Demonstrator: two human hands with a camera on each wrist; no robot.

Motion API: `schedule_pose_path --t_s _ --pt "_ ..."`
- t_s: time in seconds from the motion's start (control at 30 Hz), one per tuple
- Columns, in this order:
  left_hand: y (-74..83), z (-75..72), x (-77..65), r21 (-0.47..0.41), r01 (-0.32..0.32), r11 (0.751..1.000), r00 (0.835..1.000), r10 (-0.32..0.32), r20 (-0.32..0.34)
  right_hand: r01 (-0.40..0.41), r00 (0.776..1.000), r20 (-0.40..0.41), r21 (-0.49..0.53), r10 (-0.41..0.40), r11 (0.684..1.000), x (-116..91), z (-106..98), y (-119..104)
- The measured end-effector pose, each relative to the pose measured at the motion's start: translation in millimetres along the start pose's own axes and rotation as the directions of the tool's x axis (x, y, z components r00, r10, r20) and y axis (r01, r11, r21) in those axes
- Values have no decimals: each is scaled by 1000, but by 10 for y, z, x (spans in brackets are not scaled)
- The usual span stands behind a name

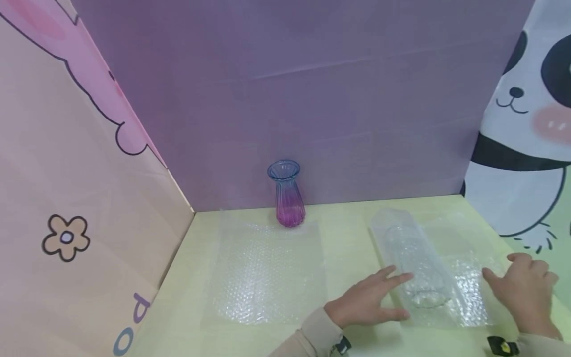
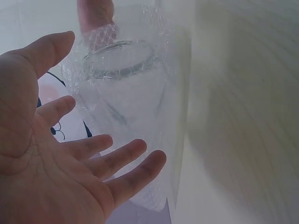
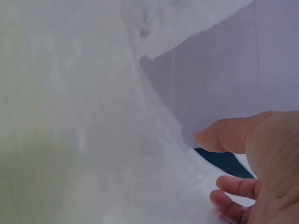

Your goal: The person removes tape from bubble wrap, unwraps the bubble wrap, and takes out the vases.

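Observation:
A clear glass vessel [image 1: 424,292] with a round rim lies on its side at the right of the table, under a fold of bubble wrap [image 1: 468,282]. In the left wrist view its rim [image 2: 124,72] shows through the film. My left hand [image 1: 372,297] is at the left edge of this bundle, fingers spread and palm turned to it, gripping nothing. Over the right part of the same sheet, my right hand [image 1: 524,290] has its thumb apart from its loosely bent fingers. The right wrist view shows nothing between that thumb and the fingers.
A second bubble wrap sheet [image 1: 263,277] lies flat on the left of the pale yellow table [image 1: 348,248]. Behind it stands a ribbed blue-to-pink glass vase [image 1: 290,198], close to the purple back panel [image 1: 312,99]. Printed panels flank both sides.

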State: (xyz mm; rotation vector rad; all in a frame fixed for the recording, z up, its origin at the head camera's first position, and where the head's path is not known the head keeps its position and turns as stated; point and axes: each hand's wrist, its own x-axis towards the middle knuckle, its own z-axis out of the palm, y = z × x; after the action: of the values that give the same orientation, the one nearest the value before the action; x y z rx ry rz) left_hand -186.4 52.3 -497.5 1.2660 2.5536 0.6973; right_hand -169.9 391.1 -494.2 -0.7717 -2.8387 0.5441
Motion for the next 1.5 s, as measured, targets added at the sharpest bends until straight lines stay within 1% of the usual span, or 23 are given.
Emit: schedule_pose_path --t_s 0.07,0.13,0.17,0.27,0.3,0.37,0.43,0.53,0.63,0.8,1.03,1.17,1.27,1.4,1.5 --pt "2 9 2 8 -3 1000 1000 3 -2 81 994 -68 -2 -81 997 -61 -23 -84" --pt "4 16 4 12 -2 1000 1000 2 -1 192 977 -98 17 -190 981 -97 -35 -131" --pt "4 19 6 12 0 1000 1000 0 0 243 967 -90 36 -239 969 -107 -36 -144" --pt "5 24 13 12 0 1000 1000 -1 4 339 940 -2 93 -340 936 -105 -6 -163" --pt "5 25 15 12 1 1000 1000 -1 6 355 932 34 112 -361 928 -91 12 -164" --pt "5 25 16 13 1 1000 1000 -1 9 357 920 117 135 -373 924 -68 64 -171" --pt "4 21 16 7 3 1000 1000 -4 13 355 908 176 161 -381 921 -50 133 -169" --pt "5 12 19 -10 7 1000 1000 -7 20 343 896 230 189 -381 920 -41 230 -180" --pt "3 2 17 -21 7 1000 1000 -7 21 358 887 227 212 -402 909 -53 300 -191" --pt "-7 -14 9 -8 -2 1000 1000 2 0 412 873 177 234 -455 881 -96 346 -226" --pt "-28 -23 5 -8 12 1000 999 -12 -42 383 872 202 283 -445 879 -153 367 -281" --pt "-37 -25 1 -24 25 999 998 -27 -59 378 879 182 300 -442 876 -187 378 -321" --pt "-39 -29 -3 -37 27 999 997 -29 -75 378 887 159 290 -433 880 -203 381 -366" --pt "-41 -42 -6 -41 34 999 994 -38 -101 347 905 158 264 -396 900 -221 375 -451" --pt "-49 -55 -7 -38 50 998 992 -54 -115 317 915 173 255 -365 914 -251 357 -536"
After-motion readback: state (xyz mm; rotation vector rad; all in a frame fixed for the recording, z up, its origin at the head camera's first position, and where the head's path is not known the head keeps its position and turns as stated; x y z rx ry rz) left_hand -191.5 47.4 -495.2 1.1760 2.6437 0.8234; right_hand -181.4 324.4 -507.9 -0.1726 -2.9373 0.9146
